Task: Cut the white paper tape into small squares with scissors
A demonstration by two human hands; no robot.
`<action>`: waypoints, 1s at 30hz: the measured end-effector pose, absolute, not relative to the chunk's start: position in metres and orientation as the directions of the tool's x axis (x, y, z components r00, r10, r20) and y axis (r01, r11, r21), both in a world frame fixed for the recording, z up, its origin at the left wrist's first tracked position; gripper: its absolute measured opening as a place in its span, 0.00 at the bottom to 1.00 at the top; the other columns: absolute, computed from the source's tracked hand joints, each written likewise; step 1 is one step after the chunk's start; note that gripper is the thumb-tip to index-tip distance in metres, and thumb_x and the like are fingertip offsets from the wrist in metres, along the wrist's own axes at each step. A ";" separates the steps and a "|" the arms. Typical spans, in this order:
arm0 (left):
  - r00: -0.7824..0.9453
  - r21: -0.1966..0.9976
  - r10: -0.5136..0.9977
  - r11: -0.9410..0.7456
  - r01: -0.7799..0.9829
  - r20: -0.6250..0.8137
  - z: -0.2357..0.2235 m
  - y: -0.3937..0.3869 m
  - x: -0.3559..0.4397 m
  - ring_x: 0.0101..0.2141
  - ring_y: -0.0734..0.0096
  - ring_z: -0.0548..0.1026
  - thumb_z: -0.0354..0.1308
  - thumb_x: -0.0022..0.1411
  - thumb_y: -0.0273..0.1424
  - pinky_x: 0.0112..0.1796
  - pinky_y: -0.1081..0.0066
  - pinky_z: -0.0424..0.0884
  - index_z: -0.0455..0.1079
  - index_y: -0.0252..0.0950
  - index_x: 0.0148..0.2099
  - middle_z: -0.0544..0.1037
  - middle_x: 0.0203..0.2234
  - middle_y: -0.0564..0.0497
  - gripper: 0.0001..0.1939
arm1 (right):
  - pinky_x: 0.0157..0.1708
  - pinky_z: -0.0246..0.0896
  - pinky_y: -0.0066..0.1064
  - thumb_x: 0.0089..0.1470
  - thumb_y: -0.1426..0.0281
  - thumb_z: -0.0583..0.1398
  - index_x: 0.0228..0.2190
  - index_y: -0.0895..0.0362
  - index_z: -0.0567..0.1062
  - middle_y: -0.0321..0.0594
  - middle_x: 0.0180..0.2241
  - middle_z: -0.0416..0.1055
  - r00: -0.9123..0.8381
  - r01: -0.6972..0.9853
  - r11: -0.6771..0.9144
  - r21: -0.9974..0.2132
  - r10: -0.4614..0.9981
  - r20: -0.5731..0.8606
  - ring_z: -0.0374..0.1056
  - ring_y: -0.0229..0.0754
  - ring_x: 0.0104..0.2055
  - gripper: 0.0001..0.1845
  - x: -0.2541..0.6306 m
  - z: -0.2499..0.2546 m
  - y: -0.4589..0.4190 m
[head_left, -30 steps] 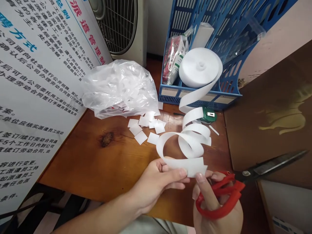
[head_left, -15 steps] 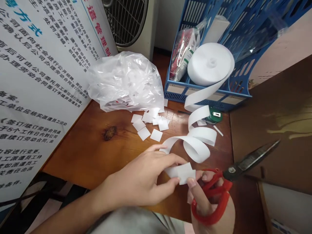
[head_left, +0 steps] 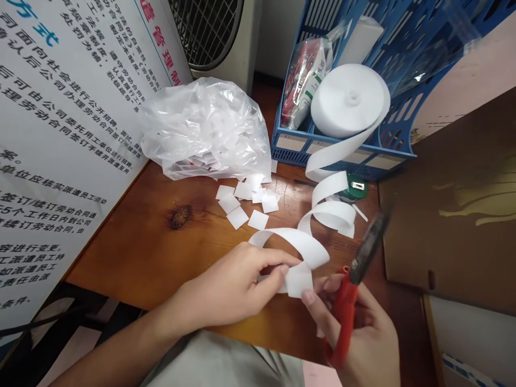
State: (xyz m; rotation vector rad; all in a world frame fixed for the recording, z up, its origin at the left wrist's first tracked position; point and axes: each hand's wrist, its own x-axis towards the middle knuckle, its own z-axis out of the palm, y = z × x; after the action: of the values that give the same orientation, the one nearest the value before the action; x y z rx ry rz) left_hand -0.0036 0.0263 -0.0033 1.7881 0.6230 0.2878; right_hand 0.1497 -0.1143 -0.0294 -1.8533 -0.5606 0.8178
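My left hand [head_left: 242, 282] pinches the end of a white strip [head_left: 288, 236] between thumb and fingers. A small white square [head_left: 300, 281] lies over the strip's end at the left fingertips. My right hand [head_left: 355, 328] is wrapped around the red handles of scissors [head_left: 347, 301], whose dark blades point up and slightly right. My right thumb and fingertips sit at the square's lower right edge. The strip loops loosely back over the table to a big white roll [head_left: 350, 99]. Several cut white squares [head_left: 258, 219] lie beyond my left hand.
A clear plastic bag [head_left: 205, 129] holding white pieces lies at the back of the wooden table [head_left: 133, 252]. The roll rests in a blue file rack [head_left: 290, 153]. A green tape measure [head_left: 357, 187] sits below it. A printed board [head_left: 80, 161] stands left, brown cardboard [head_left: 451, 231] right.
The scissors have swung from pointing right to pointing more upward. Both hands have shifted slightly left with the square, and the strip's loop now arches over my left fingers.
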 end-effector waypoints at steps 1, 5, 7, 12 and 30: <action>0.837 0.949 0.534 -0.186 0.256 -0.121 -0.002 0.025 -0.004 0.32 0.69 0.79 0.51 0.71 0.25 0.31 0.75 0.69 0.79 0.40 0.56 0.85 0.38 0.51 0.19 | 0.19 0.61 0.21 0.41 0.60 0.75 0.33 0.58 0.71 0.37 0.32 0.73 0.667 0.033 -0.422 -0.906 0.684 -0.295 0.63 0.30 0.22 0.24 0.150 -0.031 -0.113; 0.833 0.950 0.542 -0.191 0.246 -0.106 0.001 0.021 -0.005 0.32 0.67 0.78 0.58 0.67 0.28 0.28 0.75 0.67 0.80 0.39 0.53 0.84 0.38 0.49 0.15 | 0.26 0.68 0.19 0.42 0.61 0.74 0.32 0.58 0.72 0.36 0.32 0.72 0.671 0.084 -0.434 -0.897 0.690 -0.271 0.67 0.31 0.27 0.22 0.146 -0.030 -0.110; 0.832 0.950 0.544 -0.186 0.250 -0.113 -0.001 0.023 -0.006 0.31 0.68 0.78 0.59 0.68 0.31 0.27 0.75 0.66 0.80 0.38 0.51 0.84 0.37 0.49 0.13 | 0.30 0.71 0.18 0.43 0.61 0.74 0.32 0.58 0.72 0.36 0.33 0.73 0.656 0.090 -0.420 -0.903 0.707 -0.263 0.70 0.32 0.30 0.21 0.145 -0.028 -0.109; 0.825 0.951 0.557 -0.189 0.243 -0.100 -0.005 0.031 -0.009 0.31 0.74 0.76 0.57 0.71 0.32 0.31 0.76 0.66 0.80 0.40 0.51 0.84 0.36 0.54 0.12 | 0.37 0.74 0.20 0.43 0.66 0.74 0.33 0.58 0.72 0.42 0.42 0.77 0.679 0.107 -0.314 -0.943 0.716 -0.161 0.75 0.35 0.37 0.20 0.146 -0.028 -0.106; 0.665 0.953 0.705 0.301 0.036 -0.248 -0.020 0.012 0.007 0.32 0.73 0.76 0.70 0.60 0.34 0.35 0.76 0.69 0.75 0.34 0.38 0.83 0.32 0.50 0.10 | 0.31 0.74 0.21 0.42 0.63 0.74 0.32 0.58 0.69 0.41 0.35 0.76 0.825 0.061 -0.191 -0.980 0.563 -0.059 0.77 0.39 0.34 0.23 0.117 -0.033 -0.098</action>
State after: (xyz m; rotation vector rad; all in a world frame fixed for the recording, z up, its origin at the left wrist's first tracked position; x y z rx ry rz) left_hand 0.0071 0.0121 -0.0204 1.2005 0.7473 0.5027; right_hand 0.1172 -0.0981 -0.0331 -1.7221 -0.4862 0.4849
